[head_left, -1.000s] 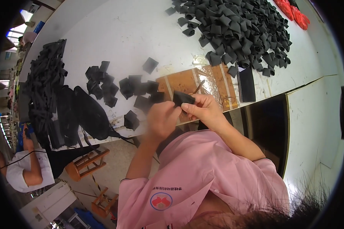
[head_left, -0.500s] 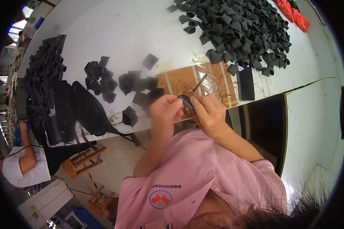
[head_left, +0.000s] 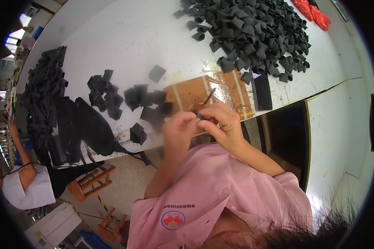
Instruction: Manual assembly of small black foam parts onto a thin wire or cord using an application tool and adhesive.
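In front of my chest, both hands are closed on one small black fabric piece [head_left: 200, 117], mostly covered by fingers. My left hand [head_left: 179, 126] pinches its left side and is slightly blurred. Thumb and fingers of my right hand [head_left: 222, 122] grip the piece from the other side. Just beyond them is a brown board [head_left: 182, 94] with pale tape strips and a shiny patch. A thin dark stick [head_left: 210, 95] slants over the board beside my right fingers; whether it touches them I cannot tell. Flat black squares [head_left: 157, 73] lie left of the board.
A large heap of curled black pieces [head_left: 253, 37] covers the far right of the white table [head_left: 124, 37]. A phone [head_left: 262, 92] lies right of the board. Black strips [head_left: 43, 95] and dark cloth [head_left: 93, 126] fill the left side. A co-worker [head_left: 27, 186] and wooden stools [head_left: 91, 182] are at lower left.
The black piece has turned and sunk deeper between my fingers, and my right thumb now covers more of it. The whole view has shifted slightly; the co-worker's arm reaches farther forward.
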Demonstrator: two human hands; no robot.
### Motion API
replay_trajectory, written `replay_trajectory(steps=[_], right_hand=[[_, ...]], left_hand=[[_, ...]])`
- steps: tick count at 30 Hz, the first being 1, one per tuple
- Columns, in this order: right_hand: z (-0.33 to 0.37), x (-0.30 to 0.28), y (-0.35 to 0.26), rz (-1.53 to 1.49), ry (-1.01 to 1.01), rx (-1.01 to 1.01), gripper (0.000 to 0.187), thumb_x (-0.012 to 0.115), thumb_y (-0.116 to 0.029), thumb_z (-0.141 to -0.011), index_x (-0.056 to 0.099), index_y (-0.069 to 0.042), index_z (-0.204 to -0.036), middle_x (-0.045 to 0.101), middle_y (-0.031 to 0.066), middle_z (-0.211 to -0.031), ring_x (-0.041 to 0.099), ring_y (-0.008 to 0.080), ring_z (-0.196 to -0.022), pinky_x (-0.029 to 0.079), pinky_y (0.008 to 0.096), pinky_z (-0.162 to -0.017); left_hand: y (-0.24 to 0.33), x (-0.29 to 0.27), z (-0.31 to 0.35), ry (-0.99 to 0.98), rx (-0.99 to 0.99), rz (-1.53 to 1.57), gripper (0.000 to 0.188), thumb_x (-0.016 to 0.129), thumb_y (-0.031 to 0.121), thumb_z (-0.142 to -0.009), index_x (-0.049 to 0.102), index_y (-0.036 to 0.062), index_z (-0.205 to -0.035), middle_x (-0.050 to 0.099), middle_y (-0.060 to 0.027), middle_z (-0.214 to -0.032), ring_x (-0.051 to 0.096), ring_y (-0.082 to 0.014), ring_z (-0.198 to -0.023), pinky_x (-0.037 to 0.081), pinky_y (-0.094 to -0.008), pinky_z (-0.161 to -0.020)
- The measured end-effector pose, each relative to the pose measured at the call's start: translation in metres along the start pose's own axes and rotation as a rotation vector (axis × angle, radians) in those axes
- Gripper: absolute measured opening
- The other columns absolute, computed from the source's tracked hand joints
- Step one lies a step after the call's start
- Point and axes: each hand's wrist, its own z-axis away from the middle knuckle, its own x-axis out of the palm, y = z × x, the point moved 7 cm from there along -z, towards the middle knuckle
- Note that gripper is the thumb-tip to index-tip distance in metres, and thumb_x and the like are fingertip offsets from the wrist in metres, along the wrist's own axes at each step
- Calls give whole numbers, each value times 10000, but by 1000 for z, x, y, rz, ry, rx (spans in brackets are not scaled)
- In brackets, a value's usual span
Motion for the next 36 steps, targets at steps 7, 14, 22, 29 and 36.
replay_trajectory(steps=[7,14,22,29,36], right_hand=[[-4,-2,-21,375,97,-270,126,633,-28,-702,582,6,-813,550,71,-734,545,162,-606,432,252,-504],[-4,-12,2,1,146,40,121,638,-25,-681,565,12,-770,512,96,-699,535,215,-577,427,289,-497],[-3,-13,12,-130,95,100,53,582,-13,-700,584,14,-746,520,75,-663,502,150,-535,389,251,-477],[-5,-23,19,-184,91,159,57,567,-39,-725,583,16,-727,503,61,-629,459,116,-515,352,241,-460],[-2,-22,-11,-52,109,9,92,629,-37,-706,591,10,-775,522,77,-675,522,169,-557,420,255,-498]], left_hand=[[19,9,8,284,426,-498,69,543,-39,-778,534,-36,-846,574,-45,-656,542,-56,-546,446,-179,-476],[13,8,-8,222,34,121,79,563,-21,-784,549,-43,-859,576,-55,-676,522,-65,-504,402,-156,-444],[-3,16,-8,126,-97,228,76,572,18,-788,547,-15,-852,556,-20,-666,479,-43,-521,377,-144,-464],[-4,14,-4,94,-144,99,73,555,57,-811,525,8,-857,520,6,-639,453,-32,-511,364,-151,-447],[7,18,3,147,28,89,47,540,45,-820,519,11,-846,529,6,-656,459,-26,-522,370,-148,-454]])
